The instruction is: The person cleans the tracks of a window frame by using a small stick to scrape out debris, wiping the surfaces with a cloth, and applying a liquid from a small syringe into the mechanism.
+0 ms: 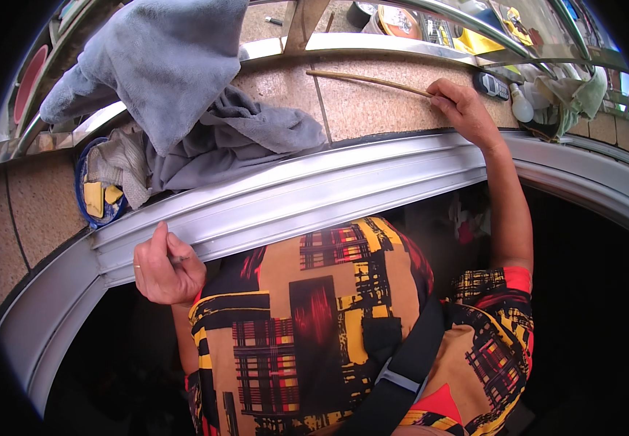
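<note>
My right hand (463,109) is closed round one end of a thin wooden stick (369,81), which lies out to the left over the speckled tiled ledge (358,116). Close beside that hand is a dark handset with buttons (490,86). My left hand (169,265) is held over the near edge of the white metal window track (293,192), its fingers curled in and nothing visible in them. Just beyond it stands a blue bowl (82,182) with yellow sponge pieces (95,198) and a beige knit cloth (122,167).
A grey towel (165,73) hangs over the metal railing (296,25) and bunches on the ledge. On the right, a white light bulb (522,105) sits against a pale green cloth (565,94). Past the railing are a round basket (399,22) and yellow items (477,41).
</note>
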The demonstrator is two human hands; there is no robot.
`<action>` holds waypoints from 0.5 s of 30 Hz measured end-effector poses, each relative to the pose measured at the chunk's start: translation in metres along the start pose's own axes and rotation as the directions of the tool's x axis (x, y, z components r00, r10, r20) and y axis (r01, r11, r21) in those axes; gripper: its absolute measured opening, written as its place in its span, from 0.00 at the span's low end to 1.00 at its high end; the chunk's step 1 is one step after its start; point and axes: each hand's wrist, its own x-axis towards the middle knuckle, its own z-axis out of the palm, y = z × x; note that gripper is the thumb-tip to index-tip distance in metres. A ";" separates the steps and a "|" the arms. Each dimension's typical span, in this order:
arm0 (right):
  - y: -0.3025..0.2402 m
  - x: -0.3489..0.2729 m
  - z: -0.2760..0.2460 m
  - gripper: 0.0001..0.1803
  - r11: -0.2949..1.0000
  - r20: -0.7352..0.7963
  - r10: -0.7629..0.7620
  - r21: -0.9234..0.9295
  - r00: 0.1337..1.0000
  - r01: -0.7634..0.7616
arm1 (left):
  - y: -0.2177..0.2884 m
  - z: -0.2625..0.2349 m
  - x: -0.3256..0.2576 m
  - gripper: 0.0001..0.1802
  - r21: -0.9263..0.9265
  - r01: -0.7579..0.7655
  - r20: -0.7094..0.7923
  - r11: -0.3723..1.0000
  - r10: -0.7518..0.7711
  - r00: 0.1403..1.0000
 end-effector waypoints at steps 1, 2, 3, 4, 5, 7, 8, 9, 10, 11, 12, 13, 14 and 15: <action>0.000 0.001 0.003 0.07 0.998 -0.031 0.023 -0.060 0.999 -0.025 | 0.000 0.000 0.000 0.10 -0.004 -0.001 0.001 1.000 0.001 1.000; 0.000 0.002 0.006 0.07 0.992 -0.064 0.045 -0.118 0.997 -0.052 | 0.000 0.001 0.001 0.10 -0.008 -0.004 0.001 1.000 0.004 1.000; 0.000 0.008 0.009 0.07 0.983 -0.089 0.050 -0.171 0.995 -0.065 | 0.001 0.000 0.000 0.10 0.004 0.003 0.002 1.000 -0.003 1.000; -0.001 0.011 0.012 0.06 0.973 -0.095 0.036 -0.223 0.995 -0.056 | 0.001 -0.001 -0.001 0.10 0.012 0.014 0.000 1.000 -0.014 1.000; -0.002 0.012 0.015 0.06 0.960 -0.101 0.021 -0.274 0.995 -0.048 | 0.002 -0.002 -0.003 0.10 0.021 0.025 -0.002 0.999 -0.025 1.000; -0.003 0.009 0.014 0.05 0.924 -0.109 0.018 -0.377 0.994 -0.058 | 0.001 0.000 -0.002 0.10 0.013 0.026 -0.006 1.000 -0.026 1.000; 0.000 0.006 0.013 0.05 0.905 -0.104 0.021 -0.421 0.994 -0.063 | 0.001 0.001 -0.002 0.10 0.012 0.022 -0.005 1.000 -0.022 1.000; 0.004 0.003 0.013 0.05 0.884 -0.100 0.022 -0.462 0.995 -0.066 | 0.001 0.001 -0.002 0.10 0.012 0.016 -0.005 1.000 -0.016 1.000; 0.007 0.001 0.012 0.04 0.874 -0.095 0.021 -0.481 0.995 -0.064 | 0.001 0.001 -0.001 0.10 0.011 0.004 -0.013 1.000 -0.004 1.000; 0.010 -0.002 0.011 0.04 0.864 -0.090 0.020 -0.500 0.996 -0.062 | 0.001 0.001 0.000 0.10 0.010 -0.009 -0.022 1.000 0.009 1.000; 0.014 -0.005 0.007 0.04 0.850 -0.083 0.021 -0.523 0.996 -0.061 | 0.002 0.002 0.000 0.10 0.004 -0.019 -0.031 1.000 0.019 0.999; 0.020 -0.010 0.003 0.02 0.816 -0.079 0.033 -0.574 0.996 -0.072 | 0.002 0.002 0.000 0.10 0.009 -0.020 -0.030 1.000 0.020 0.999; 0.027 -0.016 -0.001 0.01 0.778 -0.075 0.046 -0.623 0.996 -0.082 | 0.002 0.002 0.000 0.11 0.013 -0.021 -0.028 1.000 0.021 0.999; 0.029 -0.020 -0.003 0.02 0.736 -0.070 0.060 -0.671 0.996 -0.092 | 0.002 0.002 -0.001 0.11 0.014 -0.020 -0.026 1.000 0.020 0.999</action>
